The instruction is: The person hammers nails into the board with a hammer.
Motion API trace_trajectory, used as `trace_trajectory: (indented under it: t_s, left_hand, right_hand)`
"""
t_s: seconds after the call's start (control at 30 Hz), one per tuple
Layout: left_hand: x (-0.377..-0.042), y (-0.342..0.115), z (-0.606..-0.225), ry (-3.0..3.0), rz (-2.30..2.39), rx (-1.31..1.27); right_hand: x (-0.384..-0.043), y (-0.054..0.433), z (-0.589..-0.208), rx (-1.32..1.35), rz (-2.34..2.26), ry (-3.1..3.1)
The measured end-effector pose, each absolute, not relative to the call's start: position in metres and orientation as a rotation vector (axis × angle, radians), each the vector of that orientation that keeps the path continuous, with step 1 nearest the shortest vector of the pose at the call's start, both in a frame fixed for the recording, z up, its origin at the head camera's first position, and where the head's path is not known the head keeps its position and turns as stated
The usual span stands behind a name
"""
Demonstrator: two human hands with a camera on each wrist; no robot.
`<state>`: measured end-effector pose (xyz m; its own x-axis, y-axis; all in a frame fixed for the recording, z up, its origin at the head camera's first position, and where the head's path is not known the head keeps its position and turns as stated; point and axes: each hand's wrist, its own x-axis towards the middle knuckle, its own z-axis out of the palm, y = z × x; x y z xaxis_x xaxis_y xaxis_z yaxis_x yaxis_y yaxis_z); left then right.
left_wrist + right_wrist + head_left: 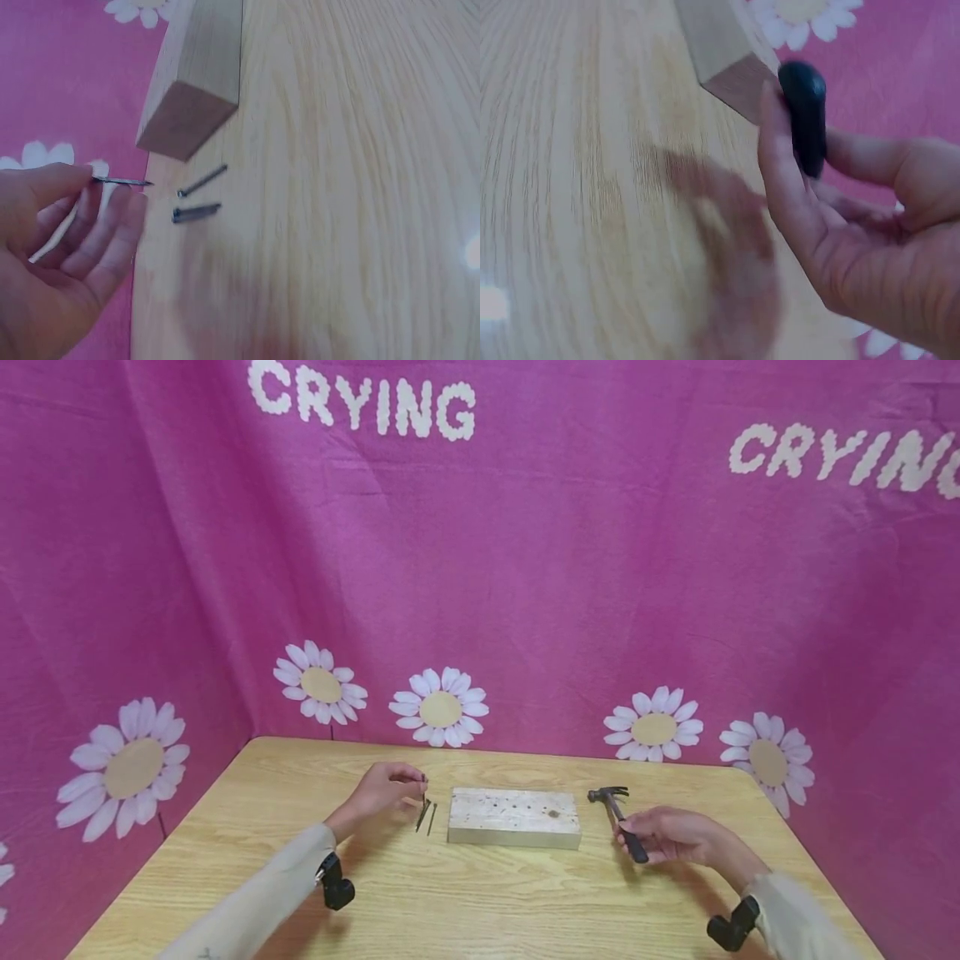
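Note:
Between thumb and forefinger my left hand [387, 789] pinches a dark nail [124, 181], its point facing away from the fingers. Several more nails [201, 182] lie on the table just below that hand, left of the wooden block [513, 810]. The block has a row of dark spots along its top face. To its right, my right hand [670, 835] holds a claw hammer [617, 810] by its black handle [804, 112], with the head pointing away from me. In the right wrist view the hammer's head is hidden.
The light wood-grain table [450, 902] ends against a pink cloth [525, 568] with daisies and white lettering, which hangs behind it and at both sides. A black wrist camera [337, 882] sits on the left sleeve, another camera [733, 924] on the right.

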<state>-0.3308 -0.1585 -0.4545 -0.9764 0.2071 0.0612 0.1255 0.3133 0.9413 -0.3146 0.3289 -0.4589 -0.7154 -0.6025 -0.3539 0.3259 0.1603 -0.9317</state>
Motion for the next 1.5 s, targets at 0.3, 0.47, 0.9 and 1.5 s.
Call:
trace_trajectory:
  t_s: [0.3,0.47,0.9,1.5]
  left_hand:
    - [-0.338,-0.130,-0.448,2.463,1.834,0.451]
    - [-0.339,-0.114,-0.447,2.439,1.811,0.543]
    - [-0.337,-0.072,-0.453,2.390,1.814,0.648]
    - [-0.336,-0.059,-0.463,2.532,1.785,0.699]
  right_hand:
    - [-0.301,0.307,-0.441,-0.300,-1.356,2.622]
    - [-0.302,0.295,-0.434,-0.488,-1.129,2.963]
    - [-0.307,0.270,-0.421,-0.753,-1.162,2.985]
    - [-0.309,0.264,-0.426,-0.769,-1.179,3.035]
